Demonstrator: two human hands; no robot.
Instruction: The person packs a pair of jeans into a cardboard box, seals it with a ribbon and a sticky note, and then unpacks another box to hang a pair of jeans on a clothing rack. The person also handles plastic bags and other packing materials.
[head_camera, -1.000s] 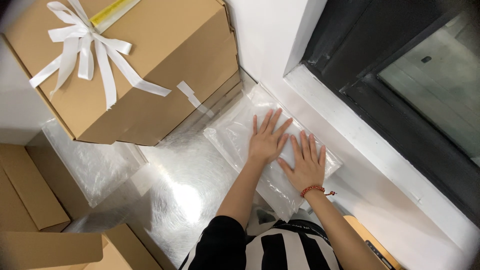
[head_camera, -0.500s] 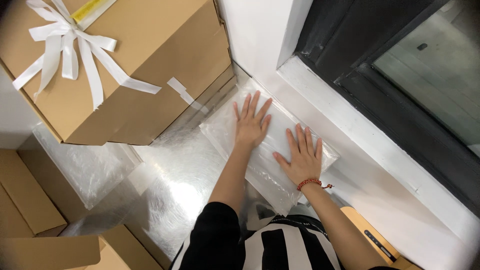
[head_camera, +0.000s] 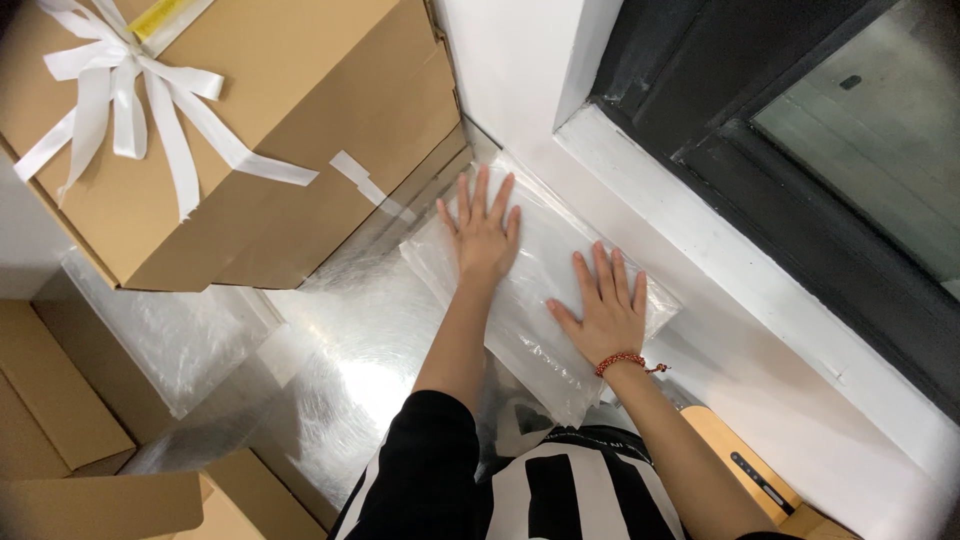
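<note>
Both your palms flat on the clear plastic packet, pressing it down on the shiny table

Your left hand (head_camera: 485, 232) lies toward the far end of the plastic packet (head_camera: 540, 300) and your right hand (head_camera: 603, 312) toward the near end, fingers of both spread and flat, gripping nothing. The packet looks mostly flattened already, though its near corner remains crinkled and puffy (judging by the wrinkles there), so I would say some smoothing is left. It sits tight in the corner: its right edge runs along the white window ledge (head_camera: 740, 290), its far end nearly meets the white wall (head_camera: 510, 70), and the big cardboard box (head_camera: 250, 150) with the white ribbon (head_camera: 120, 100) stands just to the left. Open room is only on the bare metal table (head_camera: 350, 350) toward you and leftward
</note>
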